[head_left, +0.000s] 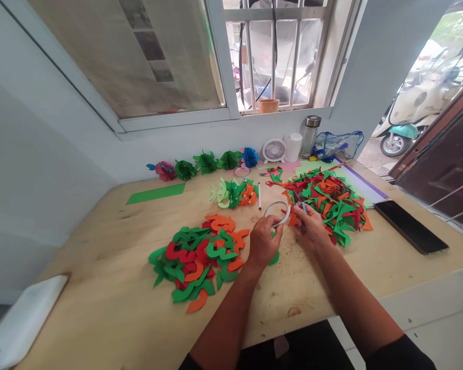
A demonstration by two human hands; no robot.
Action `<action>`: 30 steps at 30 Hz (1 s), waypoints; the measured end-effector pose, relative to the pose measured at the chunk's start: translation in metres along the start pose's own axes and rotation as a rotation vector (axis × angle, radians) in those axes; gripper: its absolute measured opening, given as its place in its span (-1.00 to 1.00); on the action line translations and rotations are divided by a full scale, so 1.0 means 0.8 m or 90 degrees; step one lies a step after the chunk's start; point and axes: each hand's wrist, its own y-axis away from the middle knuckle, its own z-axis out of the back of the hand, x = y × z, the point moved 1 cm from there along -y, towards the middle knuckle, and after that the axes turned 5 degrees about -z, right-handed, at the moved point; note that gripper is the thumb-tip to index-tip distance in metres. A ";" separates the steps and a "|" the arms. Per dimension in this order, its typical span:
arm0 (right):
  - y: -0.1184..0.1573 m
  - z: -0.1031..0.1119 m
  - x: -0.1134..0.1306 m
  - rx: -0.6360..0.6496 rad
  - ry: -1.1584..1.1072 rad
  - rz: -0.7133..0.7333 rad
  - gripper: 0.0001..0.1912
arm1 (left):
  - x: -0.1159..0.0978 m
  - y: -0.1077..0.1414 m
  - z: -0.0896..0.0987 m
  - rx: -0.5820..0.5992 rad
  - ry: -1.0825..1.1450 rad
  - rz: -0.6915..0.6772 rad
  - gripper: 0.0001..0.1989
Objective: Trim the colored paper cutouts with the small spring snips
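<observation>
My left hand (263,240) pinches a roll of tape (286,216) by its near edge, with the ring standing up from the table. Close beside it, my right hand (313,227) is closed around scissors (304,208), their blades partly hidden and pointing away from me. A green paper piece (273,257) lies partly under my left hand. To the left is a heap of curved green, red and orange cut pieces (195,257). Beyond my right hand spreads a pile of green, red and orange scraps (332,198).
On the wooden table (111,288) are a white marker (259,196), paper ring shapes (235,192), a green strip (156,193) and a black phone (411,226). Paper flowers (206,162), a small fan (274,151) and a glass bottle (309,136) line the wall.
</observation>
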 end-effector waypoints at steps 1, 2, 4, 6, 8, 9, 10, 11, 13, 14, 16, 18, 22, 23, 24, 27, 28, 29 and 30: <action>0.001 0.000 0.000 -0.002 0.006 0.000 -0.57 | -0.001 0.000 0.000 0.001 -0.021 -0.013 -0.89; 0.002 0.001 0.001 -0.002 0.011 0.000 -0.56 | -0.003 0.000 0.000 0.001 -0.037 -0.024 -0.90; 0.003 0.001 0.002 -0.007 0.020 0.003 -0.55 | -0.005 0.000 0.001 -0.004 -0.056 -0.041 -0.91; 0.003 0.003 0.001 -0.023 0.039 0.012 -0.55 | -0.006 0.000 0.001 -0.005 -0.065 -0.051 -0.92; 0.000 0.005 0.000 -0.054 0.063 0.035 -0.57 | -0.006 0.000 0.001 -0.007 -0.076 -0.054 -0.93; -0.003 0.008 0.000 -0.078 0.069 0.055 -0.58 | -0.006 0.000 0.002 -0.011 -0.082 -0.054 -0.94; -0.006 0.011 -0.001 -0.105 0.073 0.082 -0.60 | -0.006 0.000 0.002 -0.015 -0.087 -0.055 -0.94; -0.010 0.016 0.000 -0.141 0.070 0.118 -0.62 | -0.006 0.000 0.002 -0.022 -0.091 -0.057 -0.94; -0.017 0.028 0.002 -0.224 0.072 0.195 -0.65 | -0.006 0.000 0.002 -0.034 -0.095 -0.067 -0.94; -0.020 0.034 0.004 -0.268 0.086 0.233 -0.66 | -0.006 0.001 0.002 -0.038 -0.097 -0.073 -0.94; -0.024 0.046 0.010 -0.337 0.120 0.298 -0.66 | -0.006 0.001 0.002 -0.043 -0.101 -0.085 -0.94; -0.026 0.054 0.015 -0.383 0.147 0.345 -0.66 | -0.006 0.002 0.001 -0.047 -0.102 -0.094 -0.94; -0.019 0.050 0.018 -0.402 0.171 0.406 -0.67 | -0.006 0.002 0.002 -0.057 -0.097 -0.117 -0.94; -0.015 0.045 0.017 -0.364 0.179 0.394 -0.68 | -0.006 0.001 0.002 -0.062 -0.097 -0.126 -0.94; -0.012 0.038 0.015 -0.313 0.185 0.367 -0.68 | -0.007 0.001 0.002 -0.068 -0.097 -0.134 -0.94; 0.000 0.019 0.009 -0.152 0.165 0.251 -0.68 | -0.008 0.000 0.003 -0.085 -0.093 -0.154 -0.94; 0.003 0.014 0.008 -0.115 0.148 0.221 -0.68 | -0.008 0.000 0.003 -0.088 -0.089 -0.159 -0.94; 0.006 0.010 0.007 -0.084 0.129 0.195 -0.68 | -0.009 0.001 0.003 -0.089 -0.085 -0.163 -0.94; 0.007 0.007 0.007 -0.060 0.108 0.171 -0.67 | -0.009 0.001 0.003 -0.089 -0.081 -0.166 -0.94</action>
